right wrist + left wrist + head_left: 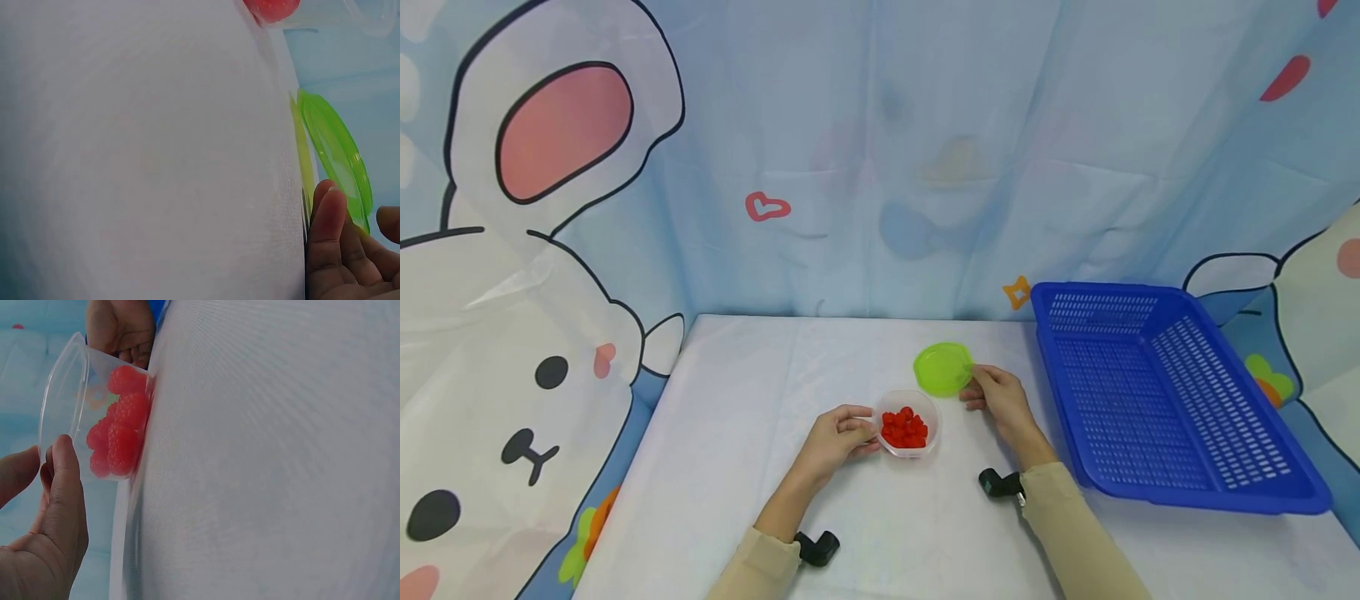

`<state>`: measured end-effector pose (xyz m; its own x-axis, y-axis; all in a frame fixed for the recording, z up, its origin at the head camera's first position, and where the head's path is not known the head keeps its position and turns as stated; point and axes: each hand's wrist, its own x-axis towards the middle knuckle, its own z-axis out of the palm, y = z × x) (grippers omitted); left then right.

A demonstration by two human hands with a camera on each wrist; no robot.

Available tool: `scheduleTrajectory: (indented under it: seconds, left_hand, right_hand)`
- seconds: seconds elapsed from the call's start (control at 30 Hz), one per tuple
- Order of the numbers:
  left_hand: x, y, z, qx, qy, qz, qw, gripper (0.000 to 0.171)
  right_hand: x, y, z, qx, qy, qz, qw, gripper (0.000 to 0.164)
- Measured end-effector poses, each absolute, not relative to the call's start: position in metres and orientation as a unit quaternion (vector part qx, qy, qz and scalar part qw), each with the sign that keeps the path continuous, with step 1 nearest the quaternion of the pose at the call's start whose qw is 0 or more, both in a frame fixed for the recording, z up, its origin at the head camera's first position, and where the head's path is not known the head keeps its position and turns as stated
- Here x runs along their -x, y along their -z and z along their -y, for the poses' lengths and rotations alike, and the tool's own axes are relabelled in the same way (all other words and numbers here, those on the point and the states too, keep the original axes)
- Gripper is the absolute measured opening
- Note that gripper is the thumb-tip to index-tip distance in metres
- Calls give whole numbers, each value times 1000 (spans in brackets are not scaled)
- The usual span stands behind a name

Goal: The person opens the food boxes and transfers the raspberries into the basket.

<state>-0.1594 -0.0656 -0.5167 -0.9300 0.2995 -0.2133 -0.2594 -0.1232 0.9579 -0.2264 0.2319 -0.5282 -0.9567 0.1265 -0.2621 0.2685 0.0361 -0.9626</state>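
"Where do things stand?"

"The clear tub point(931, 408) sits on the bench point(842, 358), just below the middle of the frame, lid off, with red raspberries point(904, 428) piled in its bottom. At its left side the left hand point(838, 437) has thumb and fingers bent to a pinch about the rim."

"And the other hand?"

"The right hand point(1000, 400), right of centre, pinches one edge of the green lid point(942, 369) between thumb and bent fingers. The lid is near the tub, toward its upper right, and looks tilted."

"What could go wrong?"

"It's gripped at its right edge only, so it could twist or slip. If it goes on the tub, pressing from that edge might seat one side and leave the other lifted. The tub looks light, too: a sideways shove could slide or tip it and spill berries."

"And the blue basket point(1187, 493)?"

"Right of the frame, near the right sleeve point(1071, 521); a wide elbow swing might knock it."
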Motion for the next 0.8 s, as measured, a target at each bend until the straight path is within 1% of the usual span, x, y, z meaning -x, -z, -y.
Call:
scheduleTrajectory:
  seconds: [0.23, 0.53, 0.8]
  left_hand:
    - [160, 517, 66, -19, -749, -636, 185, 35]
    - [160, 517, 66, -20, -754, -630, 187, 35]
    - [160, 518, 66, -17, -753, -630, 188, 36]
  right_hand:
    - [226, 527, -232, -136, 671, -727, 54, 43]
    - [222, 523, -232, -137, 588, -797, 7, 41]
    - [217, 522, -232, -129, 580, -804, -8, 37]
